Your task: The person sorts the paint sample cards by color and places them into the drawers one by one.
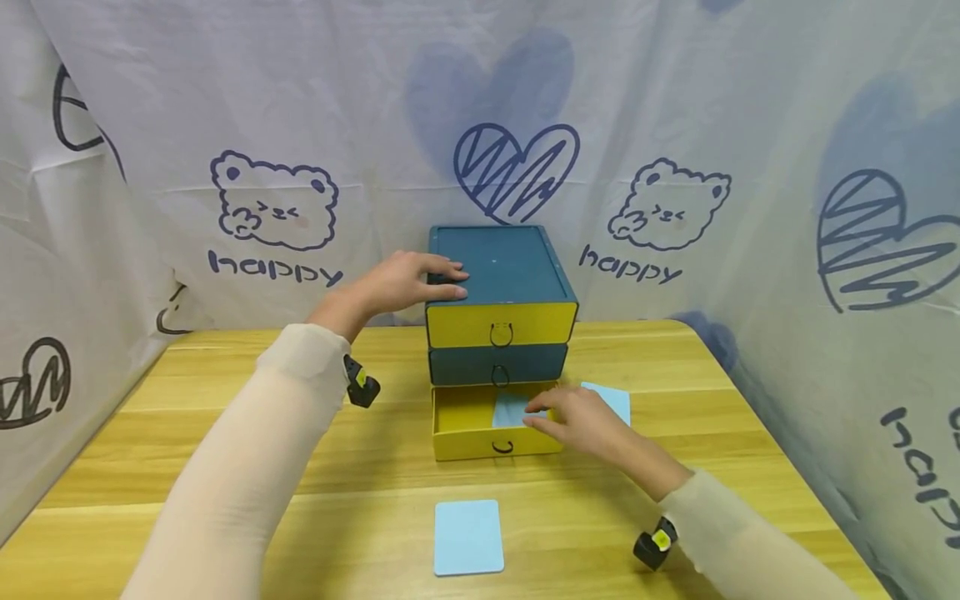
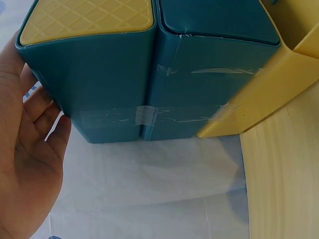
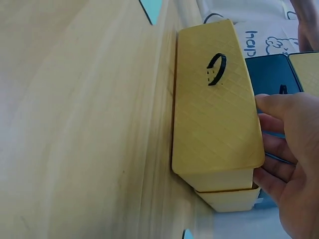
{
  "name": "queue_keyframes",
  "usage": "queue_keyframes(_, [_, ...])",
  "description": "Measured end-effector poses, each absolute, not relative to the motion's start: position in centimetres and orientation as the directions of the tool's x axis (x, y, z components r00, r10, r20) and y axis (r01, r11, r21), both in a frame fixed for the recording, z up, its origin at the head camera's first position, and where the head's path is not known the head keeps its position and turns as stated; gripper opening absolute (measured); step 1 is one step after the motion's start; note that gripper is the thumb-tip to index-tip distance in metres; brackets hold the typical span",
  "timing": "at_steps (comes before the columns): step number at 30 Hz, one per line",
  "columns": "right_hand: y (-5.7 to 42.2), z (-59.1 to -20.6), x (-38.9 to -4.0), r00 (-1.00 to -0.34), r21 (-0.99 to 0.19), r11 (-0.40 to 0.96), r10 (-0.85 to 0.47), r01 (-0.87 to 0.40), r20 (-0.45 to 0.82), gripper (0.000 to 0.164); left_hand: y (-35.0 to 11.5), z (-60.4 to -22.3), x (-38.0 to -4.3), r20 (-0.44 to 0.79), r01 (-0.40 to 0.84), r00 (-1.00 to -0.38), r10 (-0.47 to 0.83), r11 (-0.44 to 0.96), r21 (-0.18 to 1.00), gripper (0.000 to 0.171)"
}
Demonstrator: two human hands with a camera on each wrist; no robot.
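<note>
A small drawer cabinet point(image 1: 498, 262) with a teal top stands on the table, its bottom yellow drawer point(image 1: 465, 445) pulled out. My left hand point(image 1: 405, 282) rests on the left edge of the cabinet's top; in the left wrist view its fingers point(image 2: 60, 134) lie along the teal side. Inside the drawer lies a light blue card point(image 1: 510, 410). My right hand point(image 1: 588, 421) reaches over the drawer's right end, thumb and fingers apart close to that card. In the right wrist view, the right fingertips dip behind the drawer front point(image 3: 214, 114) and are hidden.
Another light blue card point(image 1: 468, 537) lies flat on the wooden table point(image 1: 360, 517) in front of the cabinet. A further blue card point(image 1: 611, 402) lies right of the drawer, partly behind my right hand. A printed white cloth point(image 1: 397, 108) hangs behind the table.
</note>
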State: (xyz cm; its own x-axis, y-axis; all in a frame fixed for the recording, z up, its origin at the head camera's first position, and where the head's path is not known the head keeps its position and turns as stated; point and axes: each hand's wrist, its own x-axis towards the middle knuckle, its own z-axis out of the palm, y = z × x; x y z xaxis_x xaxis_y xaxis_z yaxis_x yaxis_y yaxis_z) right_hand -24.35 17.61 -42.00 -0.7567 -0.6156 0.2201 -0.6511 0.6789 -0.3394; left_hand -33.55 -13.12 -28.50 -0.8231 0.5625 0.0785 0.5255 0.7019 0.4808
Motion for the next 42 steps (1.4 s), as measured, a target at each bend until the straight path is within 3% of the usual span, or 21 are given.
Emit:
queue_keyframes(8, [17.5,-41.6,-22.3,-0.689,-0.289,0.628,-0.621,-0.723,0.373,0.022,-12.9,-28.3,-33.6,0.075,0.532,-0.819,0.569,0.702,0.474,0.053])
queue_keyframes(18, [16.2,-42.7,-19.2,-0.519,-0.283,0.435,-0.707,-0.855,0.481,0.025,-13.0,-28.1,-33.7,0.065,0.527,-0.821,0.568,0.707,0.473,0.052])
queue_keyframes(22, [15.7,-43.3,-18.3,-0.544,-0.38,0.41,-0.744,-0.83,0.387,0.034,-13.1,-28.0,-33.7,0.061,0.523,-0.823,0.565,0.711,0.47,0.053])
queue_keyframes(28, [14.8,-43.9,-17.6,-0.595,-0.498,0.47,-0.795,-0.729,0.122,0.061,-13.2,-28.1,-33.6,0.06,0.529,-0.82,0.57,0.713,0.46,0.053])
queue_keyframes(32, [14.3,-44.7,-17.6,-0.546,-0.534,0.453,-0.837,-0.714,0.02,0.074,-13.2,-28.2,-33.6,0.06,0.525,-0.821,0.567,0.712,0.467,0.052])
queue_keyframes(38, [13.9,-46.0,-17.7,-0.461,-0.53,0.388,-0.887,-0.754,0.005,0.09,-13.1,-28.4,-33.6,0.06,0.521,-0.825,0.562,0.715,0.467,0.052])
queue_keyframes(42, [13.9,-46.7,-17.5,-0.431,-0.483,0.373,-0.903,-0.792,0.009,0.092,-13.0,-28.3,-33.4,0.059,0.521,-0.824,0.564,0.713,0.469,0.053])
